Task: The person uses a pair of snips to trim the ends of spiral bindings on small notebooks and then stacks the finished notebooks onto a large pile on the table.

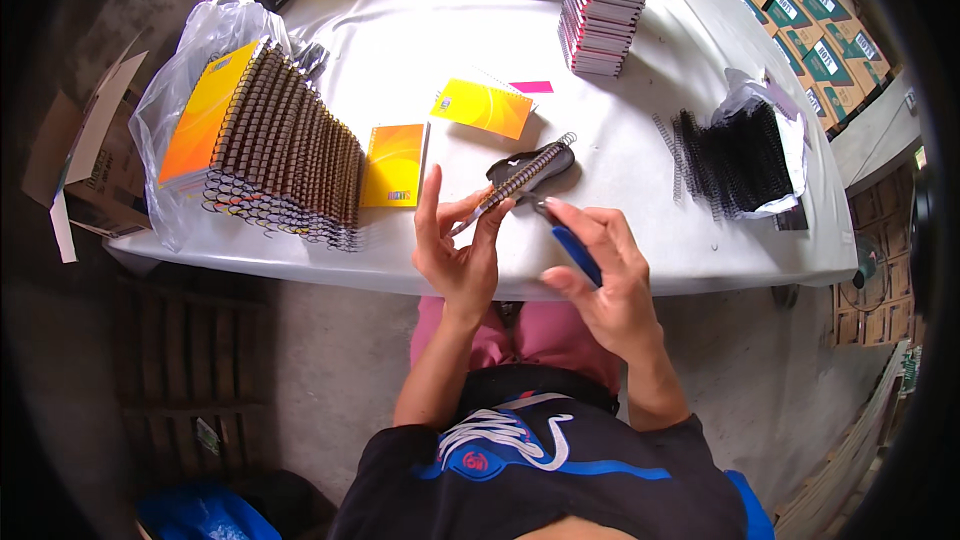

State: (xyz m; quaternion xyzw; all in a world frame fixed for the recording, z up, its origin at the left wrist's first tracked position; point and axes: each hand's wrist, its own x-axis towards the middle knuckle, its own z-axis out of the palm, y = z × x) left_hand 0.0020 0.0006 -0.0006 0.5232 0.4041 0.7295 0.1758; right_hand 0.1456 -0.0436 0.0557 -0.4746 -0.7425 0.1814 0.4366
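Near the table's front edge, my left hand (457, 258) pinches a thin spiral-bound notebook (522, 177) seen edge-on, its dark coil facing up. My right hand (612, 282) grips pliers with blue handles (577, 254), their jaws close to the near end of the coil; whether they touch it I cannot tell. Beneath the far end of the notebook lies a rounded black object (563, 180). Two yellow-orange notebooks lie flat beyond my hands, one (394, 168) to the left and another (482, 108) farther back.
At left stands a big pile of coil-bound yellow notebooks (215, 105) beside clear plastic. A tall notebook stack (607, 10) rises at the back. Loose black coils (728, 162) lie on a wrapper at right. A pink strip (533, 87) and an open cardboard box (105, 155) are also there.
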